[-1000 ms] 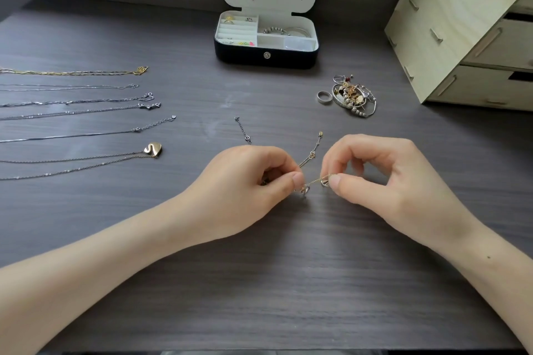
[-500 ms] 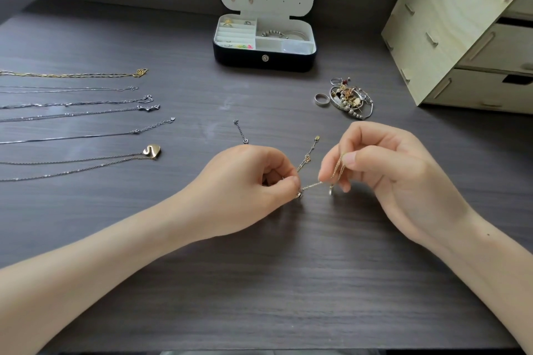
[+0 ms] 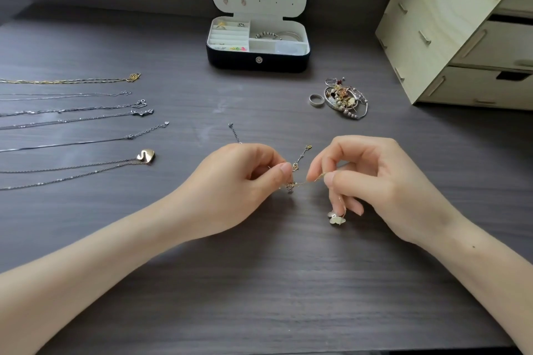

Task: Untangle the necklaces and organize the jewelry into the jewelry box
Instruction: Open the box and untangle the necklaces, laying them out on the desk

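Gold chain (image 3: 307,181) is pinched taut between left grip (image 3: 239,184) and right grip (image 3: 383,181); ease apart gently, working what appears to be a knot (image 3: 290,187) loose.

A fine gold chain (image 3: 305,181) is held taut over the table's middle, pinched between the left hand (image 3: 239,181) and the right hand (image 3: 375,179), with a pale pendant (image 3: 337,219) hanging below. Other necklaces (image 3: 72,124) are laid straight along the left edge. The black jewelry box (image 3: 256,62) is stood open at the far edge.
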A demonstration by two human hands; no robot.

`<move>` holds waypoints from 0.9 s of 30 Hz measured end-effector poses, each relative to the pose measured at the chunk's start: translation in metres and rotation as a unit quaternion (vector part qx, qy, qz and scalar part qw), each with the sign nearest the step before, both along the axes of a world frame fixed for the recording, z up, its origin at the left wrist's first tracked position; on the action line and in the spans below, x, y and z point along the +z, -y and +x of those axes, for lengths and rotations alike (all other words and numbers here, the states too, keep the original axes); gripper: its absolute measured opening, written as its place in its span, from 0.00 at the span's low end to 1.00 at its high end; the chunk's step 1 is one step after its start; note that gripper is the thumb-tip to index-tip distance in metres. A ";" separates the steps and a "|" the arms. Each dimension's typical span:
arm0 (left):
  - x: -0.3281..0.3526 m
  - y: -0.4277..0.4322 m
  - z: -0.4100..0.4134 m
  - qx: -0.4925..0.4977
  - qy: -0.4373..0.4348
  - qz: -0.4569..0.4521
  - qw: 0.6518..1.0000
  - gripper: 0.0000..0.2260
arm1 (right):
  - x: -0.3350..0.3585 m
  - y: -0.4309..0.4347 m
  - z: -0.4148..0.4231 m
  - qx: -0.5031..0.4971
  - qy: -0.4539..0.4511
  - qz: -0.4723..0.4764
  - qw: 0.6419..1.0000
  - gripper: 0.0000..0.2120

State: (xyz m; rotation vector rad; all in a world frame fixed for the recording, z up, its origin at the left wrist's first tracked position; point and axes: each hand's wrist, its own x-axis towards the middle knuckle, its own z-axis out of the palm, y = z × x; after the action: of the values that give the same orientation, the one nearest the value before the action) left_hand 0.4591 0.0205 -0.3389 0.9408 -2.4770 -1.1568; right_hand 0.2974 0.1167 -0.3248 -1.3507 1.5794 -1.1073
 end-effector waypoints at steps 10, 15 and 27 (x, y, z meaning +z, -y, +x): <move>-0.003 0.000 0.000 0.010 -0.014 0.015 1.000 0.11 | 0.003 -0.004 -0.006 0.015 -0.090 -0.010 0.996 0.06; -0.001 0.000 0.000 0.003 -0.017 0.020 1.000 0.13 | 0.003 -0.005 -0.008 0.034 -0.246 -0.005 0.969 0.03; 0.008 0.000 -0.005 0.031 -0.011 0.096 0.995 0.18 | 0.014 -0.009 -0.025 0.089 -0.367 0.095 0.921 0.06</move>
State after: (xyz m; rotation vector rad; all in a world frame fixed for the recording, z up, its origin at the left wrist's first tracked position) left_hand 0.4545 0.0204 -0.3305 1.0392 -2.3333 -1.3956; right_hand 0.2728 0.1255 -0.3106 -1.8471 1.9555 -0.3118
